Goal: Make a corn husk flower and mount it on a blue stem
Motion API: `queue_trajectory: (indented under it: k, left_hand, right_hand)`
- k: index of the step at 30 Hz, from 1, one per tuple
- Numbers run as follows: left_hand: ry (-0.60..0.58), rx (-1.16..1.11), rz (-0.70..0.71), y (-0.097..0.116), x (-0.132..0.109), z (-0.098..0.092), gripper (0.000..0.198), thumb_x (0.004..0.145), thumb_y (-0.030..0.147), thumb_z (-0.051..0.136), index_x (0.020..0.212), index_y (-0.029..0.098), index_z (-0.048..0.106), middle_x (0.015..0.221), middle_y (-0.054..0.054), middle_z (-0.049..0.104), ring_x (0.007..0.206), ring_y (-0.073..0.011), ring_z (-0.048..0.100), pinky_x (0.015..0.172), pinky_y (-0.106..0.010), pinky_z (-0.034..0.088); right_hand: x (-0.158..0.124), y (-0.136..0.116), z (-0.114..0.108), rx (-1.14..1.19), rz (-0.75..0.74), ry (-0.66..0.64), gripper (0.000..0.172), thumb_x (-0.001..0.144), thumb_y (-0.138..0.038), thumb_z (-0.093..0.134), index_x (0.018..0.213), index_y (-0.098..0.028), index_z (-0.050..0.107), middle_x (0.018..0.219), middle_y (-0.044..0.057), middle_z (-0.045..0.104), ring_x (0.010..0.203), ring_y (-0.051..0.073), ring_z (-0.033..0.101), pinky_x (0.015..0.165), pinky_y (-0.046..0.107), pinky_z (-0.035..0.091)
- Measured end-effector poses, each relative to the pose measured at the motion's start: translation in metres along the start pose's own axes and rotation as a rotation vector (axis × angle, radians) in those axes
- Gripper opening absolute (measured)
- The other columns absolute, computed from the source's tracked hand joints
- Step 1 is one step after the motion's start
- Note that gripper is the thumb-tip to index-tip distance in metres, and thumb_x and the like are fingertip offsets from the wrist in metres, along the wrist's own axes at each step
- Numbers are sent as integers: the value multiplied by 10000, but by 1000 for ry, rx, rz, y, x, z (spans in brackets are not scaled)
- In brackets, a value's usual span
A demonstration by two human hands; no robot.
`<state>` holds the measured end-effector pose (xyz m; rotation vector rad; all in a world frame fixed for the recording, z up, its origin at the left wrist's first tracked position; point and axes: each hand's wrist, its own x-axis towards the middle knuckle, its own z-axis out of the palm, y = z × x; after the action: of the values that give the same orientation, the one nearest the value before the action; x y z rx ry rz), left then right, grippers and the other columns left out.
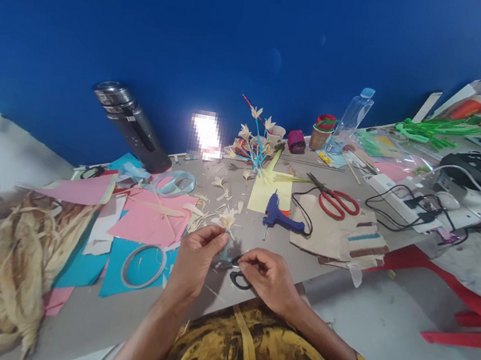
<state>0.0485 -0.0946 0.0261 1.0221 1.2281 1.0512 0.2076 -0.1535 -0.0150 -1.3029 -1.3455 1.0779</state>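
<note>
My left hand [200, 253] is pinched at the base of a pale, pointed-petal flower [227, 219], which stands up above the fingertips. To its right, my right hand [268, 277] has its fingers closed together over black-handled scissors [241, 279] on the table. Whether anything thin is between its fingertips is too small to make out. Beyond the hands, a blue glue gun [278, 216] rests by a yellow sheet [260, 196]. A bunch of pale flowers on blue stems [257, 152] stands farther back, with loose petals [219, 187] scattered in front.
Dried husks [8, 270], pink paper [151, 217] and a tape roll [143, 266] lie on the left. A dark flask [135, 132] stands by the wall. Red-handled scissors [338, 204], a plastic bottle [352, 119] and a power strip [403, 201] with cords are on the right.
</note>
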Motion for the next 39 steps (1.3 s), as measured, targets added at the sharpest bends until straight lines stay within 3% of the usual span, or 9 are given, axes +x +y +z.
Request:
queue_trajectory:
  k: [8, 18, 25, 32, 36, 39]
  left_hand:
    - [-1, -77, -7, 3, 0, 2, 183, 598, 233, 836, 699, 157, 703, 689, 5, 631, 647, -99, 525, 608, -210, 397]
    - [-31, -178, -122, 0, -3, 5, 283, 555, 238, 881, 728, 162, 670, 639, 34, 620, 544, -72, 519, 519, -206, 340]
    - [-15, -224, -165, 1, -4, 10, 337, 525, 248, 891, 719, 167, 628, 621, 27, 634, 540, -92, 559, 491, -198, 342]
    - [14, -245, -174, 6, -5, 12, 346, 494, 253, 896, 697, 157, 633, 600, 8, 656, 536, -114, 591, 523, -221, 417]
    - [27, -268, -174, 10, -3, 7, 384, 456, 251, 920, 706, 159, 644, 587, 16, 657, 556, -120, 620, 560, -222, 470]
    - [45, -267, -174, 11, -1, 3, 404, 439, 245, 935, 722, 165, 659, 598, 17, 669, 567, -125, 638, 571, -221, 505]
  right_hand:
    - [-1, 0, 0, 8, 34, -8, 131, 834, -238, 608, 790, -152, 697, 637, 0, 608, 555, 103, 487, 517, 200, 378]
    - [-2, 1, 2, 31, 48, -7, 124, 828, -241, 617, 781, -149, 685, 608, -12, 583, 534, 94, 467, 502, 198, 363]
    - [-3, -2, 7, 167, 136, -56, 114, 833, -277, 616, 789, -175, 644, 517, -59, 506, 389, 81, 473, 395, 183, 353]
    - [-4, 2, 7, 190, 136, -93, 145, 856, -302, 621, 802, -171, 651, 591, -41, 554, 407, 75, 504, 408, 178, 392]
    - [-4, 3, -9, 119, 77, -48, 176, 882, -321, 619, 828, -163, 673, 646, -10, 607, 462, 87, 542, 459, 189, 430]
    - [-2, 6, -41, -5, 37, 65, 215, 891, -358, 616, 833, -163, 686, 659, 9, 635, 476, 98, 550, 471, 202, 437]
